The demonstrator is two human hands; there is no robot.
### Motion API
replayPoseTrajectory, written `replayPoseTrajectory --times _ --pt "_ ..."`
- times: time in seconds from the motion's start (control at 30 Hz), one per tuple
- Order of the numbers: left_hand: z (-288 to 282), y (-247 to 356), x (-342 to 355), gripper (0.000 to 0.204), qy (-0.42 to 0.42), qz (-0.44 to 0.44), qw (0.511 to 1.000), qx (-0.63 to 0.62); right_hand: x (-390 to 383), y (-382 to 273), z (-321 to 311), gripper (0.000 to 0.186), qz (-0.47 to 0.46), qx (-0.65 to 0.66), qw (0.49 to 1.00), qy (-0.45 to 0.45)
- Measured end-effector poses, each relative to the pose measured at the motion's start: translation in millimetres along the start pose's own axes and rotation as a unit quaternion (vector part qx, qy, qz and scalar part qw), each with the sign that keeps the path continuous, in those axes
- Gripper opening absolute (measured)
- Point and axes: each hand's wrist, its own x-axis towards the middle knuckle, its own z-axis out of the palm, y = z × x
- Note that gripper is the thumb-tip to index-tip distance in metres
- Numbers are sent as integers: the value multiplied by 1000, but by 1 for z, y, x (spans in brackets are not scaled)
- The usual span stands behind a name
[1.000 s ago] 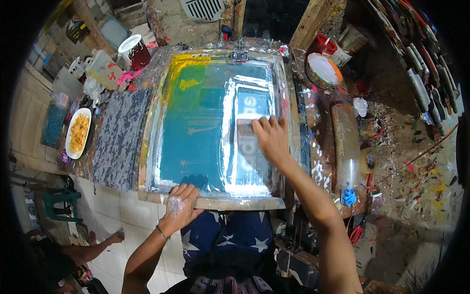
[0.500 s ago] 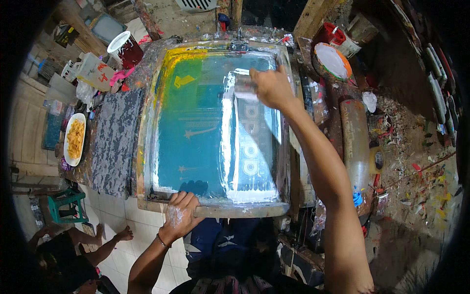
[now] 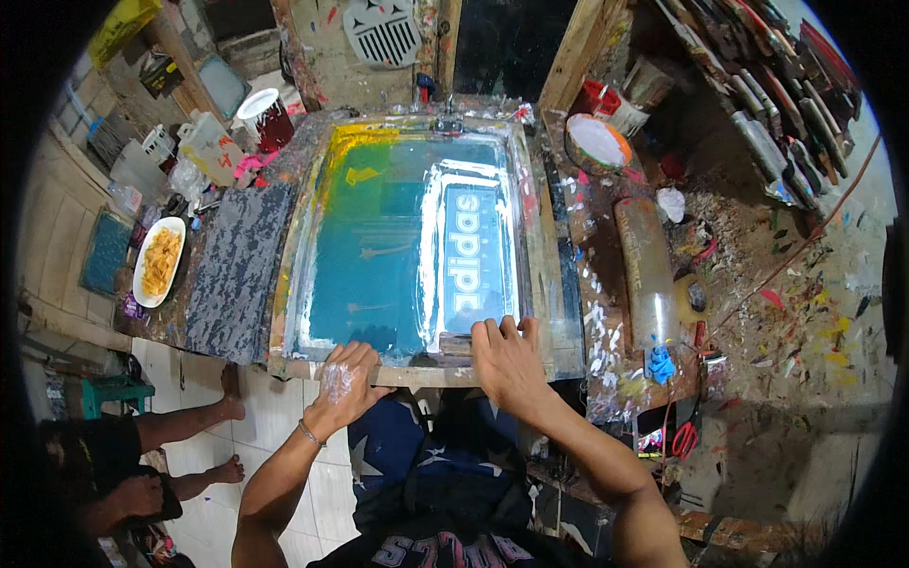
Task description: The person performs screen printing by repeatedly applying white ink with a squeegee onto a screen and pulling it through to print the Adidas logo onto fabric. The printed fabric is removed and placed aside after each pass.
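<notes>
A wooden-framed printing screen (image 3: 431, 378) lies on the bench before me, its mesh teal with a yellow-green patch at the far left. My left hand (image 3: 343, 386) is closed over the near rail, white ink smeared across its back. At the near right of the mesh, my right hand (image 3: 508, 360) is wrapped round a squeegee (image 3: 456, 349), mostly hidden by the fingers. White ink (image 3: 432, 241) borders a pale lettered stencil (image 3: 466, 256), which runs lengthwise on the right side of the mesh.
Left of the screen lie a grey patterned board (image 3: 237, 275) and an oval dish of chips (image 3: 159, 260). A red-and-white paint tub (image 3: 266, 121) stands behind them. At right are a bowl of white ink (image 3: 598, 140) and a cylinder (image 3: 646, 275). Another person's legs (image 3: 194, 417) show lower left.
My right hand has drawn the squeegee from the far end of the mesh to the near end. The lettering now shows more clearly. My left hand stays on the near rail.
</notes>
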Motion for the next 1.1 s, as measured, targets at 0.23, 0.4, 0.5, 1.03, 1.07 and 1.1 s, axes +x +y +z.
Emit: replayPoseTrajectory --times 0.23,0.4,0.5,1.03,1.07,1.1 --pt "-106 31 25 52 30 13 999 -22 -7 13 -64 33 -5 -20 976 218" --pt "-221 41 79 71 152 43 982 -105 66 20 -183 47 -10 -94 920 380" --pt "-225 50 87 55 481 139 848 175 113 46 -225 60 -68 -125 870 472" --pt "67 27 74 27 -11 144 989 -18 148 52 -305 73 28 -3 931 364" --pt "59 31 77 23 -62 94 993 -36 149 52 -306 72 52 -1 934 354" --pt "50 35 78 22 -2 120 992 -48 148 49 -308 72 77 1 937 342"
